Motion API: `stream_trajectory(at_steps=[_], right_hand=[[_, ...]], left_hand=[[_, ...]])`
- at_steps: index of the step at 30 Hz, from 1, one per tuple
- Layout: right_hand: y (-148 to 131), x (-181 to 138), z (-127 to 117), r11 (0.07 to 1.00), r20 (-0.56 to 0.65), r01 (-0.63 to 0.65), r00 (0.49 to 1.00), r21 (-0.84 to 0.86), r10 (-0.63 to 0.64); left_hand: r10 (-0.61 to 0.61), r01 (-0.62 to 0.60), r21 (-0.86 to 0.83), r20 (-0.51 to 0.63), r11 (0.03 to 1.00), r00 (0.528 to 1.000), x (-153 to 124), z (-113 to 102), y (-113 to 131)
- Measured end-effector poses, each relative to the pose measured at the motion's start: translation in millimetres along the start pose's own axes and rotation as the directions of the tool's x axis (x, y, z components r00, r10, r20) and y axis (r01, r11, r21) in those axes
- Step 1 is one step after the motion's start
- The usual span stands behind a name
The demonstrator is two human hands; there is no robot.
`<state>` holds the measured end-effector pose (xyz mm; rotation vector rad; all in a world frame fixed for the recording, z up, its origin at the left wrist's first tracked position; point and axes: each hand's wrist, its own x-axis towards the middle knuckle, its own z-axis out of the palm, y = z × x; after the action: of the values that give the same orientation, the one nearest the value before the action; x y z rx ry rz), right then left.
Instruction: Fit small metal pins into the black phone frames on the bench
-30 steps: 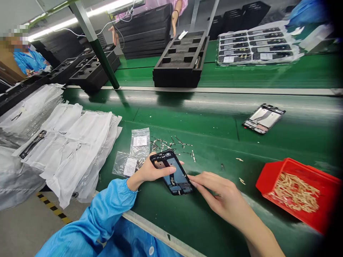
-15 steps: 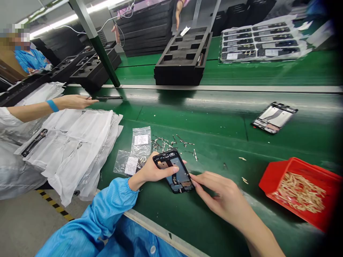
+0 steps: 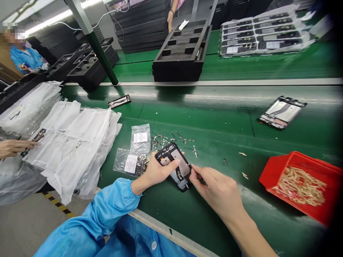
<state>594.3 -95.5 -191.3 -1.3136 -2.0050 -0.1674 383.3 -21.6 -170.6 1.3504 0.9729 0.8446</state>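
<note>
Under a strip light (image 3: 50, 22), a glossy green bench (image 3: 174, 217) stretches past me, and over its near part is a dark phone frame (image 3: 182, 159), its pale inner face crossed by a black ribbon (image 3: 179, 174). The left hand (image 3: 158, 171) clamps it, thumb hiding some of that face, while the right hand (image 3: 218, 191) pinches at its right edge, whether around a tool I can't tell. Labelled bags (image 3: 140, 137) and scattered slivers (image 3: 160, 141) lie just beyond, a red bin (image 3: 272, 172) off right.
</note>
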Motion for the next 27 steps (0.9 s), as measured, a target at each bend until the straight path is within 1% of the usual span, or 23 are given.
stream_trajectory(at_steps=[1, 3, 6, 9, 11, 13, 15, 17, 20, 24, 27], right_hand=[[-0.6, 0.1, 1.7, 0.999, -0.004, -0.001, 1.000, -0.032, 0.001], [-1.7, 2.0, 3.2, 1.000, -0.005, -0.023, 1.000, -0.006, 0.023], [-2.2, 7.1, 1.5, 0.976, 0.003, -0.111, 0.994, 0.187, 0.113], [-0.5, 11.9, -2.4, 0.908, 0.041, -0.202, 0.979, 0.367, 0.201], [1.4, 13.9, -4.3, 0.870, 0.069, -0.232, 0.972, 0.436, 0.224], [3.1, 14.6, -4.5, 0.848, 0.099, -0.244, 0.970, 0.470, 0.224], [3.8, 13.9, -2.9, 0.841, 0.124, -0.250, 0.968, 0.480, 0.217], [3.6, 12.2, -0.5, 0.846, 0.122, -0.262, 0.965, 0.464, 0.232], [2.6, 9.0, 2.0, 0.872, 0.066, -0.246, 0.968, 0.422, 0.241], [2.4, 6.5, 2.0, 0.921, -0.026, -0.131, 0.988, 0.366, 0.151], [0.7, 5.4, 1.9, 0.944, -0.084, -0.097, 0.988, 0.316, 0.130]], left_hand=[[-0.005, 0.005, -0.006, -0.028, 1.000, 1.000, 0.0, 1.9, -0.2], [-0.011, 0.010, -0.019, -0.069, 1.000, 0.998, 1.3, 3.1, -0.2], [-0.022, 0.016, -0.070, -0.079, 0.997, 0.997, 4.6, 0.3, -0.4], [-0.018, 0.012, -0.100, -0.067, 0.995, 0.998, 7.0, -3.3, -1.8], [-0.007, 0.000, -0.103, -0.072, 0.995, 0.997, 7.5, -4.7, -3.0], [-0.002, -0.005, -0.101, -0.074, 0.995, 0.997, 7.2, -4.9, -3.5], [0.000, -0.007, -0.096, -0.067, 0.995, 0.998, 6.2, -4.5, -3.1], [0.003, -0.008, -0.092, -0.050, 0.996, 0.999, 5.0, -3.7, -2.4], [0.007, -0.009, -0.081, -0.025, 0.997, 1.000, 3.2, -2.9, -1.6], [0.029, -0.030, -0.059, -0.015, 0.998, 0.999, 1.8, -2.3, -1.4], [0.056, -0.057, -0.052, -0.013, 0.997, 0.998, 0.6, -0.5, -0.8]])
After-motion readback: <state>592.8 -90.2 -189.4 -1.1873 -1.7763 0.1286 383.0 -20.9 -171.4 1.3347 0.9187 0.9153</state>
